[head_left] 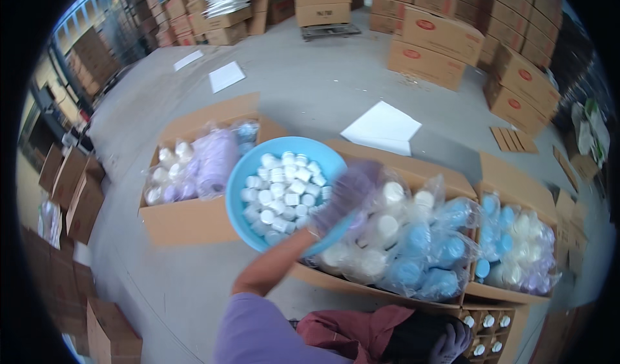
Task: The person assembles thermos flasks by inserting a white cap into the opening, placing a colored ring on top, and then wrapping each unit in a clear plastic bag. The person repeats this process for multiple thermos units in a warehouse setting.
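A light-blue basin (242, 170) full of small white caps (284, 190) stands in front of me. My left arm, in a purple sleeve, reaches up to its right side. My left hand (352, 193), in a pale purple glove, is over the basin's right rim and the box beside it. It is smeared by motion, so its fingers and anything in them cannot be made out. Low on the right, my gloved right hand (451, 343) lies with fingers extended against dark cloth, beside a divided carton (518, 319) holding white-capped bottles. Nothing shows in it.
Open cartons hold bagged white, blue and purple lids or tubs: one box (187, 225) left of the basin, a long box (445, 177) right of it, another box (516, 183) beyond. White sheets (381, 126) lie on the floor. Stacked cartons (426, 60) line the back.
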### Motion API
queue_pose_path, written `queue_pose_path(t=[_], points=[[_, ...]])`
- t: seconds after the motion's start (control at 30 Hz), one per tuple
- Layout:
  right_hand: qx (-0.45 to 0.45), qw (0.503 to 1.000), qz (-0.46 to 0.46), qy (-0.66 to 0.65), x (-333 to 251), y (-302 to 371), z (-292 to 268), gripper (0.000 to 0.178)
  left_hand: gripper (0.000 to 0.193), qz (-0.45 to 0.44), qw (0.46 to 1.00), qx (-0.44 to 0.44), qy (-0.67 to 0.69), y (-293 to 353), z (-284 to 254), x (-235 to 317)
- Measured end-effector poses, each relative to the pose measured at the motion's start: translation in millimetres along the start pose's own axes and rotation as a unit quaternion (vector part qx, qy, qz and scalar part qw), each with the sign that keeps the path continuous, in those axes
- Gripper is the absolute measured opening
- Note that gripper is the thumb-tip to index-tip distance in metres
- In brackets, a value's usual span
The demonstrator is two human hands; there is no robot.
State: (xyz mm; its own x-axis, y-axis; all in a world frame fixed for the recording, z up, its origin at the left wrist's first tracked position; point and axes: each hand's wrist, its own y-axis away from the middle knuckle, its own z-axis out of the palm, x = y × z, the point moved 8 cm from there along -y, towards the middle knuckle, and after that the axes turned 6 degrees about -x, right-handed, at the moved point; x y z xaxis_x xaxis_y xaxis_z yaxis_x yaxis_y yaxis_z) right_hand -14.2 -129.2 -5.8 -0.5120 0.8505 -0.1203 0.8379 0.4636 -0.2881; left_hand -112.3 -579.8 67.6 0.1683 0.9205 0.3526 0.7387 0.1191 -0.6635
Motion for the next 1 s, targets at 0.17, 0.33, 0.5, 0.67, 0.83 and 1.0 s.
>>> queue_pose_path(t=[0.17, 0.33, 0.5, 0.67, 0.83, 1.0], points=[[-0.002, 1.000, -0.023, -0.012, -6.8, 4.1, 3.8, 0.028, 0.037, -0.325, 0.903, 0.114, -0.256, 134.6, -261.6, -287.8], [-0.053, 0.999, -0.001, -0.003, -7.8, 6.7, 5.7, 0.030, 0.071, -0.615, 0.750, 0.034, -0.239, 317.2, -299.2, -433.1], [-0.124, 0.992, -0.004, -0.008, -4.1, 8.0, 4.0, 0.032, 0.062, -0.582, 0.789, 0.075, -0.185, 316.1, -311.3, -480.5], [-0.156, 0.988, 0.014, 0.005, -1.6, 16.4, 4.1, 0.031, 0.054, -0.470, 0.819, 0.000, -0.329, 217.2, -260.3, -443.4], [-0.180, 0.983, 0.036, -0.020, 10.7, 22.0, 10.4, 0.032, 0.048, -0.372, 0.805, -0.332, -0.320, 160.3, -148.0, -425.2], [-0.181, 0.983, 0.022, -0.003, 9.3, 27.3, 15.5, 0.032, 0.047, -0.241, 0.678, -0.400, -0.568, 210.1, -118.6, -444.6]])
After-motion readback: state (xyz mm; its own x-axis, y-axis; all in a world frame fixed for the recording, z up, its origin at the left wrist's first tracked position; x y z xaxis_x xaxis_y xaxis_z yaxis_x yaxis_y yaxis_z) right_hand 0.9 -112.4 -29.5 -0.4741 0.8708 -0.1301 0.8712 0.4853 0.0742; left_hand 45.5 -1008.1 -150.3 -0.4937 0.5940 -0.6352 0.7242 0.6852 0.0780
